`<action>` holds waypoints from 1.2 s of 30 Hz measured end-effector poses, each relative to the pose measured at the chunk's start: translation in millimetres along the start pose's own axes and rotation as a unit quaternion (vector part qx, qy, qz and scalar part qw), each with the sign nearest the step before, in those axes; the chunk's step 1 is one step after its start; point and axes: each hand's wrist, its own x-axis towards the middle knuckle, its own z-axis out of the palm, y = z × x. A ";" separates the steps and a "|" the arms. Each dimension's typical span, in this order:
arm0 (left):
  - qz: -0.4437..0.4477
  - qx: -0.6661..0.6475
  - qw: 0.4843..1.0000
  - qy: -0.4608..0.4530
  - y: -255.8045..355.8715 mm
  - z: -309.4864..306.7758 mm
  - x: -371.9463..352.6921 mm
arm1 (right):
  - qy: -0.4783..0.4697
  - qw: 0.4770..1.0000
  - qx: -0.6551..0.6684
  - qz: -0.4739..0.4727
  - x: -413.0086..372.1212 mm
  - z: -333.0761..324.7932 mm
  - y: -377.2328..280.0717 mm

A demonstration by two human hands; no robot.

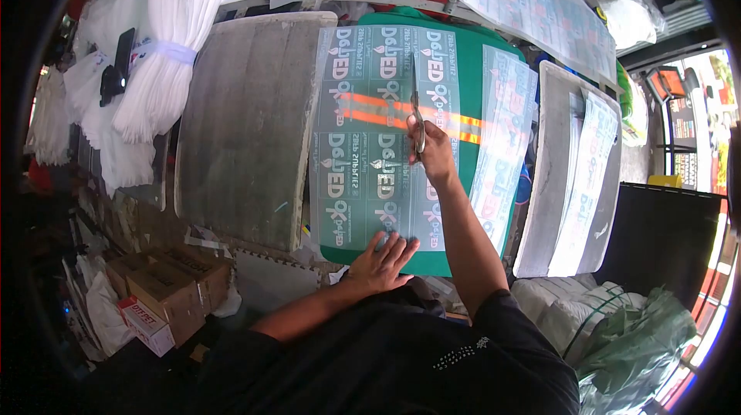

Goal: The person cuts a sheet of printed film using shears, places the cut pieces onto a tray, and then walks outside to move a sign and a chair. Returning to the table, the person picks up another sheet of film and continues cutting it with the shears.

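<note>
A large translucent sheet (347, 172) printed with repeated white lettering lies across a green garment (469, 168) with an orange reflective stripe. My right hand (434, 154) grips a pair of scissors (417, 110) over the middle of the sheet, blades pointing away from me. Whether the blades are open or closed on the film is hard to make out. My left hand (380, 264) rests flat at the sheet's near edge, fingers spread. To the right, another printed sheet (505, 129) lies partly on the green cloth.
A bare grey board (243, 122) stands to the left. On the right, another board (532, 237) carries printed sheets (584, 191). White garments (166, 45) are piled at the left, with a long printed film (532, 10) along the back. Cardboard boxes (174, 288) and wrapped bundles (625, 338) sit below.
</note>
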 end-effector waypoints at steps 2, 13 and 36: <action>0.000 0.004 1.000 0.002 -0.2 0.2 0.1 | 0.001 1.000 -0.025 -0.003 2.9 -0.6 -3.3; 0.004 -0.003 1.000 0.003 -1.4 -3.4 1.6 | 0.031 0.999 -0.018 0.001 20.9 5.3 -23.7; 0.006 -0.005 1.000 -0.007 -3.5 4.5 -0.8 | 0.016 0.999 -0.027 -0.017 67.7 2.8 -31.7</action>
